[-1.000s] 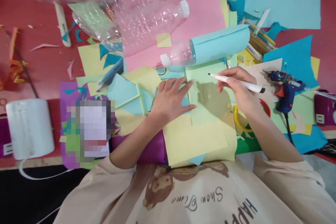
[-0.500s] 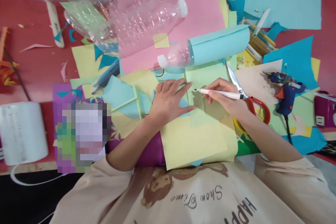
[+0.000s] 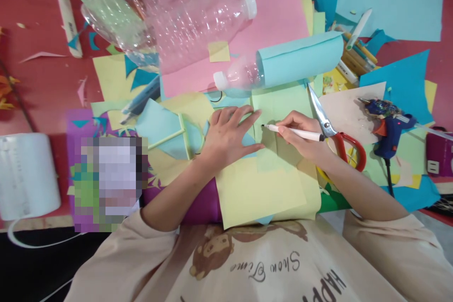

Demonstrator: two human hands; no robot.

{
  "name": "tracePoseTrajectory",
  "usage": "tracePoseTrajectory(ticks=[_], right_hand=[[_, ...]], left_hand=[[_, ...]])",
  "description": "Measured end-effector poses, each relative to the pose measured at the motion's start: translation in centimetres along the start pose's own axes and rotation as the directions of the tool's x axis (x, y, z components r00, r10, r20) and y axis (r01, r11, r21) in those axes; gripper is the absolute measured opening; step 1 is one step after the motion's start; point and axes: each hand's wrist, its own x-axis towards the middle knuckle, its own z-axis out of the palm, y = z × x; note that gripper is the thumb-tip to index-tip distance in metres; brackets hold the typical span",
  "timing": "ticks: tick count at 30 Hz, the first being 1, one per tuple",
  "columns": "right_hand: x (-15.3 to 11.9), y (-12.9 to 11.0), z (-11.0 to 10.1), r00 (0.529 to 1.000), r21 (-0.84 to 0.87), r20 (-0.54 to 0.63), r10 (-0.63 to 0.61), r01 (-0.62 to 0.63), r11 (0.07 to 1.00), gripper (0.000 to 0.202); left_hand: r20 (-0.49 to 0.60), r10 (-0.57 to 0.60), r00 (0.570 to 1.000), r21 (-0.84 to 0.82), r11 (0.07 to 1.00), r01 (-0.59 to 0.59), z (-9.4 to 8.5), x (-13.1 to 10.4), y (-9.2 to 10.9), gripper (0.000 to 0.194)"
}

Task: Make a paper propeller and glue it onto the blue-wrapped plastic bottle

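The right hand [image 3: 302,144] has moved left and nearer, fingers pinching a white marker [image 3: 304,134] over green paper [image 3: 279,104], the left hand [image 3: 227,136] spreading its fingers at the paper's left edge.

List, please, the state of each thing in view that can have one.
Left hand: open, palm down
White marker: uncapped, held
Right hand: closed around it
Scissors: lying flat, apparently shut
Glue gun: lying down, red light lit
Wrapped bottle: capped, on its side
Nearest unwrapped bottle: capped, lying
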Motion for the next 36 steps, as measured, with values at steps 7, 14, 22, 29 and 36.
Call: tracePoseTrajectory(ticks=[7, 14, 22, 29, 36], right_hand=[[0.02, -0.23, -0.06, 1.000, -0.026, 0.013, -0.018, 0.018, 0.999, 0.017], [0.01, -0.27, 0.03, 0.999, -0.086, 0.046, -0.024, 0.028, 0.996, 0.018], [0.10, -0.49, 0.07, 0.996, -0.114, 0.075, -0.046, 0.054, 0.992, 0.016], [0.10, -0.59, -0.06, 0.992, -0.138, 0.114, -0.058, 0.074, 0.988, 0.011], [0.14, -0.27, -0.22, 0.990, -0.120, 0.138, -0.041, 0.058, 0.991, 0.015]], left_hand=[[0.010, -0.010, 1.000, -0.008, 1.000, 0.010, -0.01, 0.00, -0.01, 0.071], [0.056, -0.037, 0.998, -0.037, 0.999, 0.039, -0.20, 0.08, 0.09, 0.069], [0.067, -0.041, 0.997, -0.043, 0.998, 0.044, -0.39, 0.18, 0.17, 0.066], [0.070, -0.042, 0.997, -0.062, 0.997, 0.046, -0.45, 0.12, 0.12, 0.067], [0.079, -0.036, 0.996, -0.055, 0.998, 0.041, -0.50, 0.11, 0.15, 0.066]])
